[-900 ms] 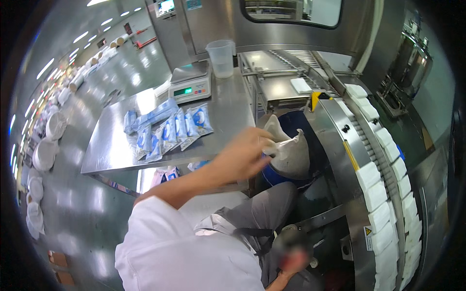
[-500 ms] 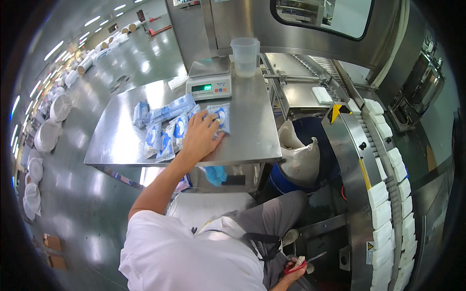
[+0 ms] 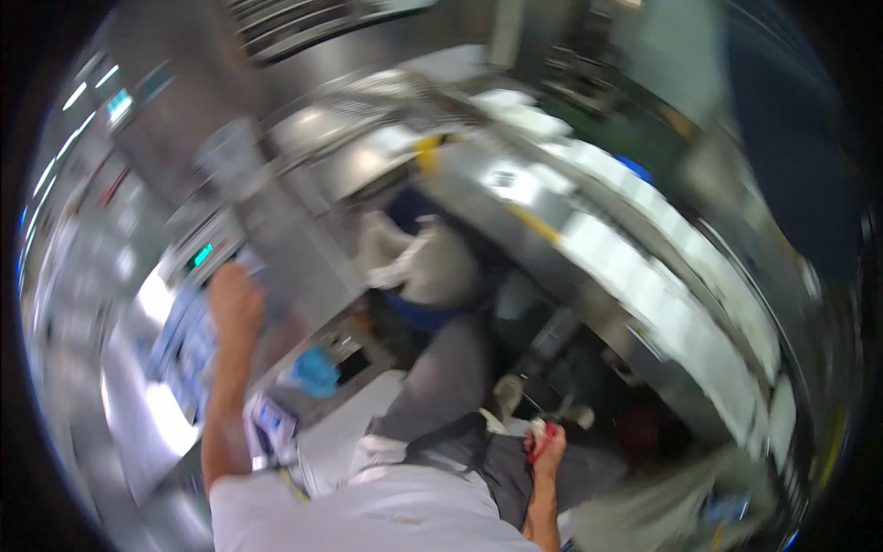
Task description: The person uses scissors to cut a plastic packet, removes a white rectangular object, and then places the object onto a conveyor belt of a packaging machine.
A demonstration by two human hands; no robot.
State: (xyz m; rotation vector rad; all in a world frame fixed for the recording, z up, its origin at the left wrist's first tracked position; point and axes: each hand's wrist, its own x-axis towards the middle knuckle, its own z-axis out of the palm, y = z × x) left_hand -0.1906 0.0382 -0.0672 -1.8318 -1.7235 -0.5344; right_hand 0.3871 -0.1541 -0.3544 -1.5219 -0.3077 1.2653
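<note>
Head view, near side first: the right hand [image 3: 549, 448] is closed round a red-handled tool [image 3: 546, 432], probably scissors, held low, which seems to spare the other arm for the table [image 3: 303, 259]. The tool's tip is lost in blur. Khaki cloth [image 3: 671, 506] at the near right is too smeared for me to say what it is. Over on the left, the left hand [image 3: 236, 294] is bent down at the right edge of the blue packets [image 3: 189, 340], which lie on the table just short of the scale [image 3: 204, 247], handy to both, I'd judge. Its fingers are blurred and turned under, so I can't tell whether it grasps one; nor can I count the packets. Right of the table, a pale bag [image 3: 441, 267] sits open in a blue bin [image 3: 423, 315], which presumably props it up; its contents are hidden. Farther right, white stacks [image 3: 644, 285] line the conveyor [image 3: 460, 182], apparently kept in file by its narrow track. Beyond the scale stands a clear jug [image 3: 230, 158], and the machine [image 3: 202, 74] behind is cut off.
</note>
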